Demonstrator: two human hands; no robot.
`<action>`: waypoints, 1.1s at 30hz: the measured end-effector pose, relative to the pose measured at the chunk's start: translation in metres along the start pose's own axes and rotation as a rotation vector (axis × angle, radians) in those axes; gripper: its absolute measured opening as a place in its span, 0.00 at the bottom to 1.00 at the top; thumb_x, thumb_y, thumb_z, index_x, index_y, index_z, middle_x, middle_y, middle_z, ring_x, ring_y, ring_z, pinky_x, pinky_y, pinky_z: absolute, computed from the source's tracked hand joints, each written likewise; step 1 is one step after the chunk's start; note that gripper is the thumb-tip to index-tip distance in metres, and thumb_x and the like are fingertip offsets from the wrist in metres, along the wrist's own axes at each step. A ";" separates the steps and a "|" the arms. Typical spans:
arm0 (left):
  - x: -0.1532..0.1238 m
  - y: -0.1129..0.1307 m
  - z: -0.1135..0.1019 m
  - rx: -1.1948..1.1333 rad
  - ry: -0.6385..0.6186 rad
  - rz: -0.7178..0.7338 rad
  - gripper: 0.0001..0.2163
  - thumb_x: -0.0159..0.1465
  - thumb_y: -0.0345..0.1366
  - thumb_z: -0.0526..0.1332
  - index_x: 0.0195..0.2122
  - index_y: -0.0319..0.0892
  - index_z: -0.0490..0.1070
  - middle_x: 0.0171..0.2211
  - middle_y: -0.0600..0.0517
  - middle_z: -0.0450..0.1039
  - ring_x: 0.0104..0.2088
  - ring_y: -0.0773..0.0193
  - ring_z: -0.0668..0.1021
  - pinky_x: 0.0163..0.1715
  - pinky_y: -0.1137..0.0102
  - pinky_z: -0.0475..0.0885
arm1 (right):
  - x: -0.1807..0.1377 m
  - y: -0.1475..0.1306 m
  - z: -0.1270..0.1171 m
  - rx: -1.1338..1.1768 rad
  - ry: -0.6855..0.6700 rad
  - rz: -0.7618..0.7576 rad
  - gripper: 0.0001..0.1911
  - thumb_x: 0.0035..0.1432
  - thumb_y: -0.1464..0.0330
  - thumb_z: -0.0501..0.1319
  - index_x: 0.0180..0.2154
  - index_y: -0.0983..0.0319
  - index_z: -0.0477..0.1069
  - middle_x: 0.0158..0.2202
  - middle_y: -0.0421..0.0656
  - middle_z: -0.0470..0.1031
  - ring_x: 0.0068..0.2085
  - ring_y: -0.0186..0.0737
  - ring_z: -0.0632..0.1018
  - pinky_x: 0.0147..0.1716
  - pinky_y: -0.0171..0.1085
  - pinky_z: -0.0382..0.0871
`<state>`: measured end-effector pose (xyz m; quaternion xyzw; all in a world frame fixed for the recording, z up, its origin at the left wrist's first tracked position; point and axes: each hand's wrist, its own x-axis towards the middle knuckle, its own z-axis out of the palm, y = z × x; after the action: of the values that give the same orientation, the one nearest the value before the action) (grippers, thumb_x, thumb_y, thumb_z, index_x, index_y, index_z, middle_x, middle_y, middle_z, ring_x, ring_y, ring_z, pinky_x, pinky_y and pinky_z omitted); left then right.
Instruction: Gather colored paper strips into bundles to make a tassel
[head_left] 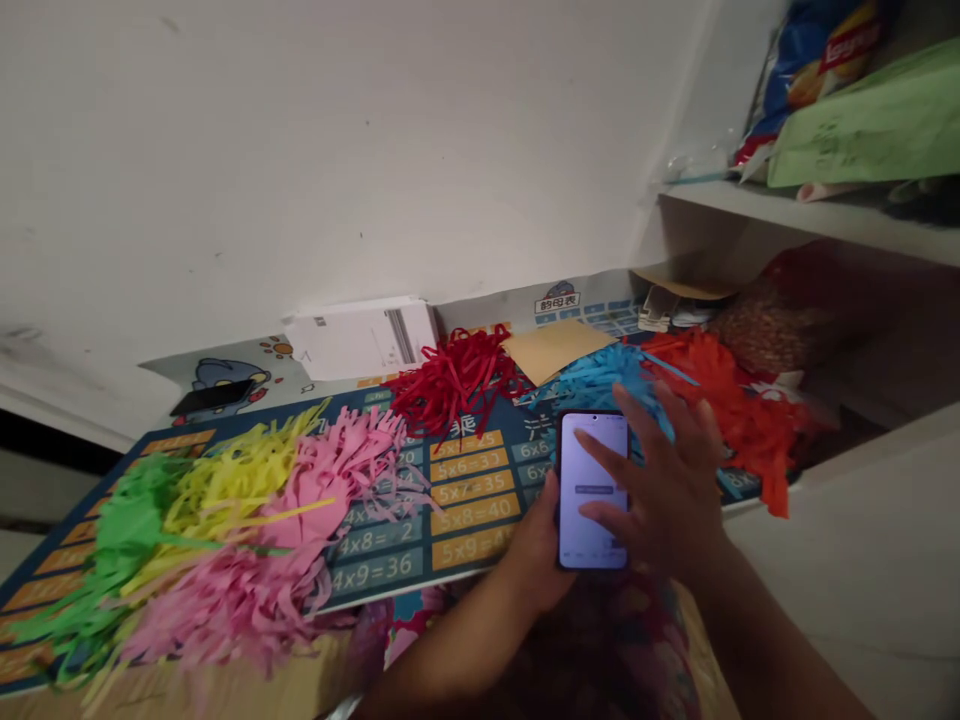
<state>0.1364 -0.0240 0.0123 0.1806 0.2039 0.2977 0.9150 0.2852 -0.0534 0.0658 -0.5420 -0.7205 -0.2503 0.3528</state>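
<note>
A smartphone (pixel 592 460) with a lit, pale lilac screen is held upright near the table's front edge. My left hand (pixel 536 545) grips it from below and along its left side. Over the right part of the screen hovers my right hand (pixel 667 485), its fingers spread; whether a fingertip touches the glass I cannot tell. Behind that hand lie blue paper strips (pixel 600 375) and orange-red paper strips (pixel 739 400). Red strips (pixel 461 380) sit left of a tan paper sheet (pixel 559 348).
Pink (pixel 300 540), yellow (pixel 232 480) and green paper strips (pixel 131 530) cover the left of the multiplication-table mat (pixel 472 510). A dark phone-like slab (pixel 214 398) and a white box (pixel 360 338) lie by the wall. Shelves (pixel 810 225) at right hold a chip bag (pixel 814 60) and a green packet (pixel 870 125).
</note>
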 end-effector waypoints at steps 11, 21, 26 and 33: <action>-0.002 0.015 0.004 -0.121 -0.012 0.007 0.26 0.70 0.53 0.51 0.51 0.36 0.78 0.47 0.42 0.81 0.47 0.53 0.81 0.54 0.60 0.69 | -0.021 -0.002 0.002 0.236 0.141 0.082 0.13 0.66 0.62 0.57 0.48 0.58 0.73 0.58 0.48 0.71 0.62 0.60 0.67 0.58 0.59 0.62; -0.004 0.019 -0.003 -0.125 -0.020 -0.005 0.31 0.66 0.59 0.53 0.50 0.34 0.77 0.45 0.38 0.81 0.46 0.48 0.81 0.54 0.58 0.68 | -0.071 -0.042 0.006 0.242 0.087 0.174 0.10 0.59 0.66 0.62 0.43 0.55 0.76 0.50 0.46 0.75 0.54 0.53 0.72 0.55 0.55 0.64; -0.004 0.021 0.002 -0.145 -0.037 -0.006 0.32 0.68 0.59 0.50 0.50 0.34 0.78 0.44 0.40 0.82 0.41 0.50 0.83 0.51 0.59 0.70 | -0.086 -0.050 0.009 0.266 0.079 0.180 0.14 0.58 0.67 0.62 0.47 0.55 0.73 0.50 0.46 0.75 0.54 0.53 0.72 0.54 0.54 0.66; -0.006 0.019 0.006 -0.177 0.054 0.000 0.31 0.72 0.54 0.45 0.51 0.33 0.77 0.43 0.40 0.82 0.42 0.53 0.83 0.51 0.61 0.70 | -0.089 -0.045 0.014 0.253 -0.013 0.197 0.15 0.59 0.61 0.60 0.48 0.57 0.72 0.52 0.48 0.75 0.58 0.56 0.70 0.57 0.59 0.62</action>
<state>0.1259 -0.0142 0.0273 0.0911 0.2013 0.3193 0.9215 0.2535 -0.1098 -0.0112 -0.5630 -0.6918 -0.1184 0.4365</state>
